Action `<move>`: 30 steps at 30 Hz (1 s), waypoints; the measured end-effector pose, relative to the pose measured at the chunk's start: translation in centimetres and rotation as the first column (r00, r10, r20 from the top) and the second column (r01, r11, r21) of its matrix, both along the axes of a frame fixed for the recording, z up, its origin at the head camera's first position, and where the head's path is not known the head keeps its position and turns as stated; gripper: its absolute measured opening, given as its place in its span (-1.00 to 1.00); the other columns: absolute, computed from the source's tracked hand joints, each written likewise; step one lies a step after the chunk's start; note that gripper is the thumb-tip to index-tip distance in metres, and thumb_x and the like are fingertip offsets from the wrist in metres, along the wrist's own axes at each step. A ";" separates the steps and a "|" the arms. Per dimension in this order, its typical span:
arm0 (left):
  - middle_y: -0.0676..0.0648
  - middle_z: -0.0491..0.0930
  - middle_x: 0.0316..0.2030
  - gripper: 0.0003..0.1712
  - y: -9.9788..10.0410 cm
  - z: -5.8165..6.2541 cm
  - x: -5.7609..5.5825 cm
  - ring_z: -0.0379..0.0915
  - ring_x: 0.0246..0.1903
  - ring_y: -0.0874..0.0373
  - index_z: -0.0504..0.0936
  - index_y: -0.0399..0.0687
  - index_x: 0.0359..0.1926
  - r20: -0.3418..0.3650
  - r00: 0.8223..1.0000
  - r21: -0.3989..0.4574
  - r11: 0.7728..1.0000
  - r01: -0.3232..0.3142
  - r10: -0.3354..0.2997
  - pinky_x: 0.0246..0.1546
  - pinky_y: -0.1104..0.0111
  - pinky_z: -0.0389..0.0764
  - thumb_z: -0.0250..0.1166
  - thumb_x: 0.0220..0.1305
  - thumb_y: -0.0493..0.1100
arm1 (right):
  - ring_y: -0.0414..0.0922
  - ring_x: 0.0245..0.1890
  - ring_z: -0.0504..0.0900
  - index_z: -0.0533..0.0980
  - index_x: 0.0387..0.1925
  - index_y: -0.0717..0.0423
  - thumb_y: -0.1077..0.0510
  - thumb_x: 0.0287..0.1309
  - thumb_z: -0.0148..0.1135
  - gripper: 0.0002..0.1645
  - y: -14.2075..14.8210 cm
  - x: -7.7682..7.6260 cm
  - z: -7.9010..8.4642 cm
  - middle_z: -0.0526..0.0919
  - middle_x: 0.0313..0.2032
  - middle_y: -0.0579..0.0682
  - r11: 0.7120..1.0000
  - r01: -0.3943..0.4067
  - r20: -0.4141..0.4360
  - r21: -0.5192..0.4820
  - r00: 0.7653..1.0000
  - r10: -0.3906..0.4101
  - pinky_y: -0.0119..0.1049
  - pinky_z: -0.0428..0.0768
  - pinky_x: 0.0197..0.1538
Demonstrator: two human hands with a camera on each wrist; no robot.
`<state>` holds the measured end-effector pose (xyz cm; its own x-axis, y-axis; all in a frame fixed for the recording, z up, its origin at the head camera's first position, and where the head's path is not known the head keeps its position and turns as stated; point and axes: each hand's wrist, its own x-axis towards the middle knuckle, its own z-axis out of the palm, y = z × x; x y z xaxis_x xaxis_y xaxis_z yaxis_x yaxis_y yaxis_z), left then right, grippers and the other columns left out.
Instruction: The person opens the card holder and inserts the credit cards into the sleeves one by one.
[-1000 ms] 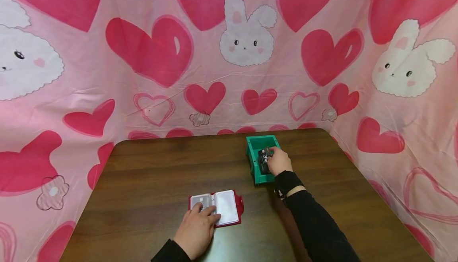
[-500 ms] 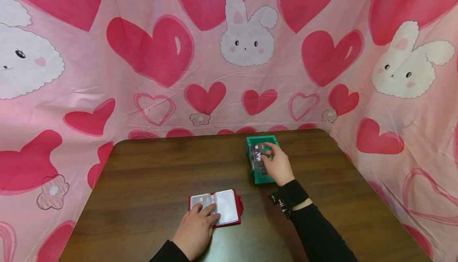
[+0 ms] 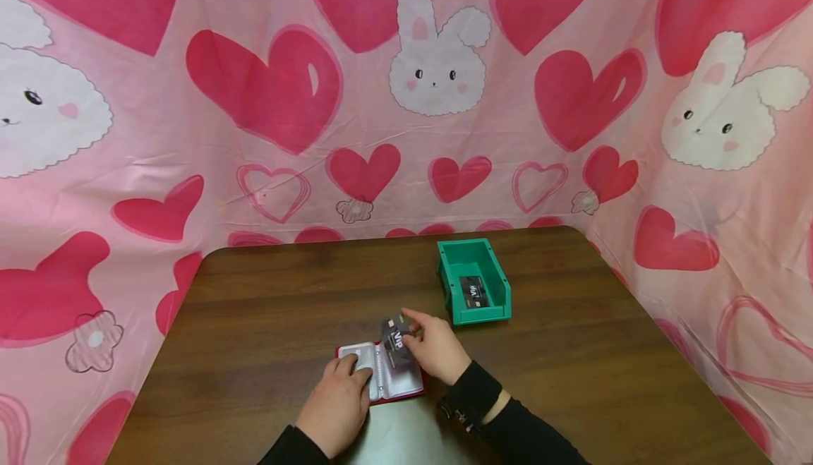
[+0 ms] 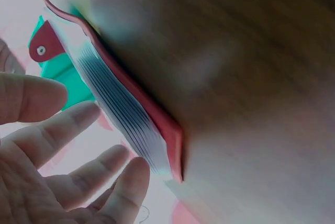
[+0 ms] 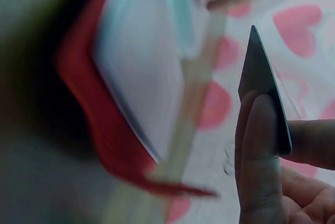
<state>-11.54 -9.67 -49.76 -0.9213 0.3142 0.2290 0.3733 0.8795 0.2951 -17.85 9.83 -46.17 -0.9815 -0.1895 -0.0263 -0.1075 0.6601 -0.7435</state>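
A black card printed "Vip" [image 3: 395, 341] is pinched between thumb and fingers of my right hand [image 3: 438, 348], tilted over the right page of an open red card holder [image 3: 404, 389]. In the right wrist view the card [image 5: 256, 67] is seen nearly edge-on, apart from the red cover [image 5: 99, 124]. My left hand [image 3: 336, 405] rests its fingertips on the holder's left page, fingers lightly bent. From the left wrist view, its fingers [image 4: 73, 130] lie beside the stack of clear sleeves [image 4: 120, 109]. The card overlaps part of the right page.
Farther back on the brown wooden table [image 3: 286, 296] stands a green plastic bin [image 3: 484, 315], its low side facing me. Black "Vip" cards [image 3: 473, 291] lie inside it. A pink curtain [image 3: 273, 119] with hearts and rabbits hangs behind and around the table.
My right hand has lifted a black card out of the green bin and carried it left and nearer, over the card holder. My left hand has shifted slightly left on the page.
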 end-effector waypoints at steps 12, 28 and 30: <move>-0.23 0.53 0.03 -0.71 -0.4 0.3 0.0 0.42 0.05 -0.15 0.71 -0.10 -0.12 0.108 0.994 -0.012 0.999 -0.031 0.032 0.00 0.01 0.50 0.22 0.21 -0.08 | -0.19 -0.41 0.46 0.48 0.18 0.11 0.20 0.14 0.28 -0.47 -1.3 0.8 -1.8 0.57 -0.34 -0.08 0.993 -0.040 0.063 0.108 0.997 0.034 -0.35 0.52 -0.36; -0.22 0.52 0.05 -0.70 -0.3 0.6 0.0 0.40 0.06 -0.14 0.69 -0.12 -0.11 0.154 0.987 -0.006 0.999 -0.044 0.045 0.00 0.01 0.50 0.21 0.22 -0.08 | -0.22 -0.48 0.46 0.49 0.15 0.09 0.13 0.07 0.36 -0.44 -2.6 1.1 -2.2 0.54 -0.45 -0.14 0.983 -0.014 0.070 0.184 0.998 0.001 -0.34 0.58 -0.32; -0.21 0.51 0.05 -0.70 -0.4 0.5 0.0 0.40 0.05 -0.14 0.68 -0.12 -0.11 0.153 0.987 -0.005 0.999 -0.054 0.054 0.01 0.00 0.50 0.21 0.22 -0.08 | -0.22 -0.49 0.46 0.50 0.13 0.11 0.10 0.06 0.37 -0.44 -2.8 1.1 -2.1 0.53 -0.49 -0.14 0.976 -0.017 0.056 0.215 0.998 0.005 -0.30 0.58 -0.30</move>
<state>-11.50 -10.06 -49.22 -0.9612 0.2630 0.0837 0.2755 0.8976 0.3442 -16.75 7.01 -48.29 -0.9754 -0.1839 -0.1214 -0.0784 0.8046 -0.5886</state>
